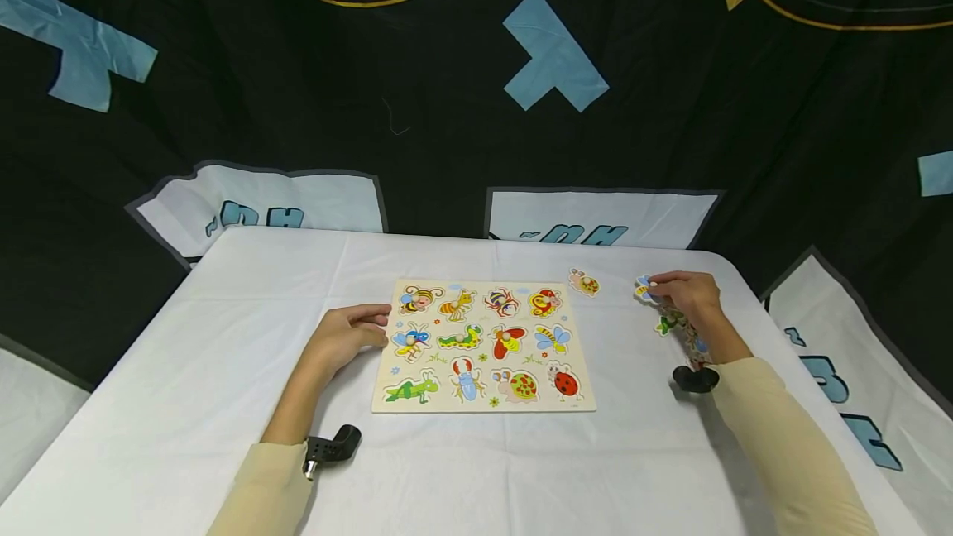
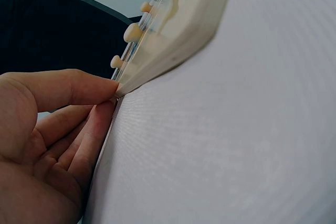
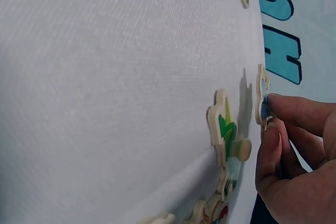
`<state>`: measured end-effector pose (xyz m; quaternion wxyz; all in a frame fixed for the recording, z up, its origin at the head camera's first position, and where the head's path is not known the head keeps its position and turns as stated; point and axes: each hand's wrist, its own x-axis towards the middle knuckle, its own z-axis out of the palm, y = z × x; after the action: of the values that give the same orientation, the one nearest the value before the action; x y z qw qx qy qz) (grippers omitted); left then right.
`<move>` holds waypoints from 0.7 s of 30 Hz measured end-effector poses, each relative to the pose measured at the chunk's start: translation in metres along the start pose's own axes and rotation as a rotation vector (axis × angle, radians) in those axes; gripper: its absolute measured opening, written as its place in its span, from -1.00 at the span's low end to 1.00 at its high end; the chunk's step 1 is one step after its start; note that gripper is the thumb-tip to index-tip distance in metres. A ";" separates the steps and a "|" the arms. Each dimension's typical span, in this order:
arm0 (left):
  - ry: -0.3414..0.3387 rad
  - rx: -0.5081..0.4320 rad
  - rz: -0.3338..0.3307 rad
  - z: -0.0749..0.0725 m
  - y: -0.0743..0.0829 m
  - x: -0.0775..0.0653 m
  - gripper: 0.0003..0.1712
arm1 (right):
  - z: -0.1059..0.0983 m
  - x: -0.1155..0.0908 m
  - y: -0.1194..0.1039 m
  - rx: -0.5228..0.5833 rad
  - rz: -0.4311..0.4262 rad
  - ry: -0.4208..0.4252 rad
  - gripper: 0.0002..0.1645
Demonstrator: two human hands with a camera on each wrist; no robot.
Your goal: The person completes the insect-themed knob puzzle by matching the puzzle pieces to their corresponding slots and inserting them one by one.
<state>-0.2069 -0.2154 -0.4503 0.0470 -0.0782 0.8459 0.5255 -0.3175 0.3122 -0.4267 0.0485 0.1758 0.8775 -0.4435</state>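
Note:
A wooden insect puzzle board (image 1: 484,347) lies flat on the white table. At its left edge, my left hand (image 1: 342,342) touches the board with its fingertips; in the left wrist view the thumb (image 2: 79,86) meets the board's corner (image 2: 173,59). Farther right, my right hand (image 1: 688,296) pinches a blue-and-yellow wooden puzzle piece (image 3: 262,98) between thumb and fingertips. The piece stands on edge in the right wrist view. Just below that hand lies a green knobbed piece (image 3: 223,124), with more pieces (image 1: 697,346) partly hidden by the wrist.
A snail piece (image 1: 584,282) lies beyond the board's upper right corner. Wooden knobs (image 2: 133,33) stick up from the board near the left hand. A black cloth (image 1: 439,131) with blue and white patches hangs behind the table (image 1: 447,470).

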 end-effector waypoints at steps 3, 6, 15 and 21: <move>-0.001 0.000 0.003 0.000 0.000 0.000 -0.31 | 0.000 -0.003 -0.003 -0.011 -0.012 -0.016 -0.50; -0.003 -0.003 0.004 0.000 -0.001 0.000 -0.31 | 0.000 -0.005 -0.005 -0.032 -0.024 -0.026 -0.50; 0.002 0.003 -0.001 0.001 -0.001 0.000 -0.31 | 0.006 -0.011 -0.011 -0.064 -0.049 -0.069 -0.50; -0.008 0.005 0.010 0.001 -0.001 -0.001 -0.31 | 0.011 -0.016 -0.017 -0.099 -0.083 -0.100 -0.51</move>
<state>-0.2061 -0.2148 -0.4511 0.0480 -0.0720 0.8473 0.5241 -0.3094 0.2899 -0.4167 0.0823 0.1144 0.9013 -0.4096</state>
